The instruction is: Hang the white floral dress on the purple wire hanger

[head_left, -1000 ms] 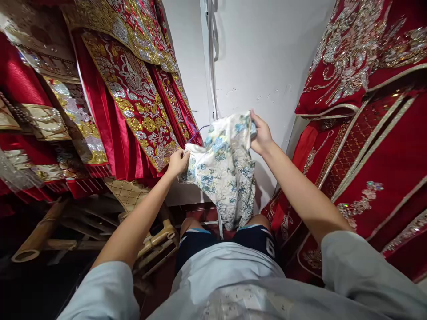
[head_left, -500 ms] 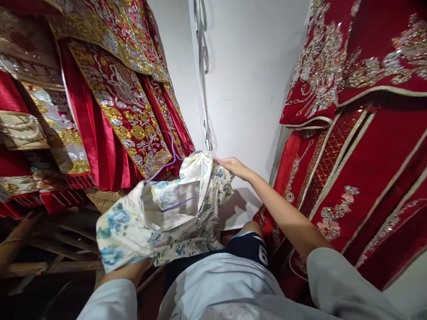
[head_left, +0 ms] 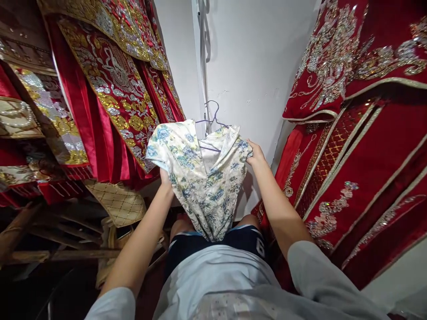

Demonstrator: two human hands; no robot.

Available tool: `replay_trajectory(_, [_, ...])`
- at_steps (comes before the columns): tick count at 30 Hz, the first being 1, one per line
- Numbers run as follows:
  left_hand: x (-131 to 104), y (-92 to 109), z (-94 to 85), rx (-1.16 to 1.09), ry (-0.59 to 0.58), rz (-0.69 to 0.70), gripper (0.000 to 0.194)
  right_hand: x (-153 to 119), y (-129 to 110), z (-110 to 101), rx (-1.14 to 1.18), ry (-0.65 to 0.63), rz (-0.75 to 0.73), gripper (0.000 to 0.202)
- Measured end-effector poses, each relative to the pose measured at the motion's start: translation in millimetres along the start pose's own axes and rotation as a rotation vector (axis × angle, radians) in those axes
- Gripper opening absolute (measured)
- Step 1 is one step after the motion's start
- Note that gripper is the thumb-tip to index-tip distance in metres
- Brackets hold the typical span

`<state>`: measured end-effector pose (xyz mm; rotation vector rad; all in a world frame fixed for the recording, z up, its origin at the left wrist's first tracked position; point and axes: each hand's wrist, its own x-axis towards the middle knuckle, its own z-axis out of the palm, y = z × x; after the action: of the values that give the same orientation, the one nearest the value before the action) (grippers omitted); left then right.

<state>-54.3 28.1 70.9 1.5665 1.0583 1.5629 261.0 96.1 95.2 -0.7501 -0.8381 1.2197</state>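
Observation:
A short-sleeved dress (head_left: pixel 190 153), white with blue and green flowers and a V-shaped neckline, is held up in front of my legs. A thin purple hanger (head_left: pixel 213 116) is inside it, its hook standing out above the collar. My right hand (head_left: pixel 255 153) pinches the sleeve on the right side. On the opposite side my left hand (head_left: pixel 166 178) holds the other sleeve from below, its fingers mostly hidden by the cloth. The lower part of the dress narrows and drops out of sight between my knees.
Red robes with gold and silver embroidery (head_left: pixel 113 84) hang at the left. More red beaded garments (head_left: pixel 353 146) hang at the right. Between them are a white wall (head_left: pixel 247 58) and a metal upright (head_left: pixel 202 66). A wooden frame (head_left: pixel 66 255) and quilted beige cloth (head_left: pixel 116 202) are low left.
The dress has turned its front towards me and straightened, moving up and away. My left hand has risen into view at its sleeve. The hanger hook now points upward; my right hand is slightly farther right.

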Motion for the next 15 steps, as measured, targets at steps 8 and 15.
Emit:
replay_trajectory(8, [-20.1, -0.8, 13.6, -0.342, 0.020, -0.203, 0.069, -0.5, 2.3, 5.7, -0.041, -0.017, 0.044, 0.023])
replay_trajectory(15, [-56.9, -33.9, 32.2, -0.351, 0.221, -0.310, 0.052, -24.8, 12.3, -17.2, -0.265, 0.141, -0.237, 0.032])
